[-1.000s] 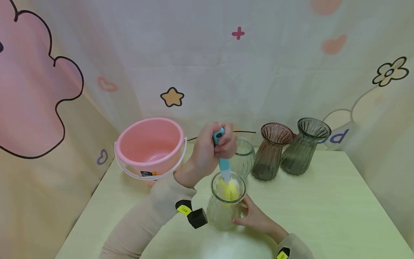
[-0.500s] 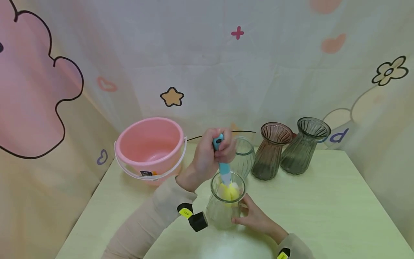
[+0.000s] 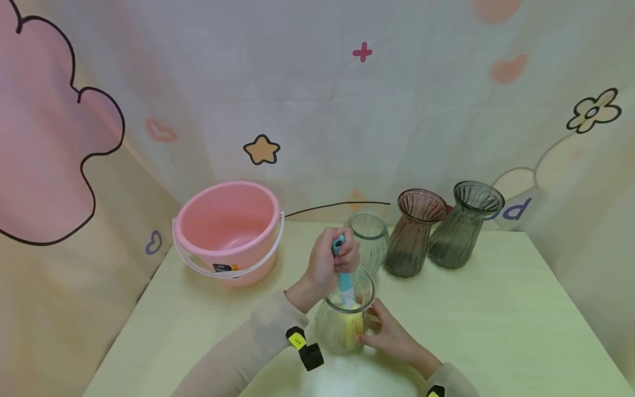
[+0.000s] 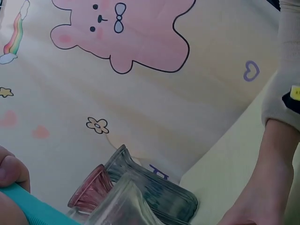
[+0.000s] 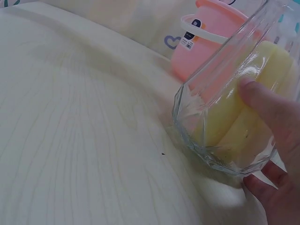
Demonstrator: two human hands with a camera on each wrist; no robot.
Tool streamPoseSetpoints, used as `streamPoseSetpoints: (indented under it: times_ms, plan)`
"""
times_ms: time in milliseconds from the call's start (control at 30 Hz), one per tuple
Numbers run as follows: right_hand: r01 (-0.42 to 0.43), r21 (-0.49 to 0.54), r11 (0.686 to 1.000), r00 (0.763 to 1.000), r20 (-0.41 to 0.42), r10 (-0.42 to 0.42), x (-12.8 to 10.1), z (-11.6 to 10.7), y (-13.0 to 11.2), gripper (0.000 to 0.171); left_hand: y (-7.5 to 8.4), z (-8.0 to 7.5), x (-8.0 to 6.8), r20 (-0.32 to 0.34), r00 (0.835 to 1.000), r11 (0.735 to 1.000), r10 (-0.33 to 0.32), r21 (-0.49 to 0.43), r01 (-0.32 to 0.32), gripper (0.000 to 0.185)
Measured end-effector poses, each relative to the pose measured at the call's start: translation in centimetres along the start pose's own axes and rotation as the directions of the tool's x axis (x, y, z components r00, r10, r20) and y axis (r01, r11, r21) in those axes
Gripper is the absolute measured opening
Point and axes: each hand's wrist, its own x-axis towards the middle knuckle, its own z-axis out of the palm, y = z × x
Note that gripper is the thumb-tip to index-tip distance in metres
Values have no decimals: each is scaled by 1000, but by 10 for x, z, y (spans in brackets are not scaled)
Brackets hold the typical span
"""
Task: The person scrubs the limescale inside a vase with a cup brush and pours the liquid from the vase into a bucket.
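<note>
In the head view the brush (image 3: 342, 273) handle is mostly hidden inside the left hand (image 3: 331, 263). The sponge (image 3: 350, 325) looks blurred behind the ribbed glass of the vase (image 3: 342, 320). The right hand (image 3: 392, 333) is cut off at the wrist by the near edge. The bucket (image 3: 228, 229) label is too small to read.

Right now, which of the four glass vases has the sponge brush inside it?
The clear vase at the front, held by the right hand. The brush, gripped by the left hand, goes down into it; the clear vase behind, the brown vase and the grey vase hold nothing.
</note>
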Motion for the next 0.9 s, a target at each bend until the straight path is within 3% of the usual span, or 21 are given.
streamPoseSetpoints:
  times_ms: [167, 333, 733, 900]
  plan:
    - [6, 9, 1000, 1000, -6, -6, 1, 0, -1, 78, 1, 2, 0, 14, 1000, 1000, 9, 24, -9, 33]
    - [-9, 16, 1000, 1000, -17, 10, 0, 2, -3, 78, 11, 10, 1, 46, 999, 999, 5, 31, -7, 34]
    - [-93, 2, 996, 992, -80, 93, -1, 7, -11, 75, 82, 39, 21, 181, 980, 996, 81, 26, -87, 33]
    - [-124, -9, 992, 986, -112, 122, -1, 9, -12, 71, 91, 43, 22, 217, 972, 995, 94, 13, -99, 31]
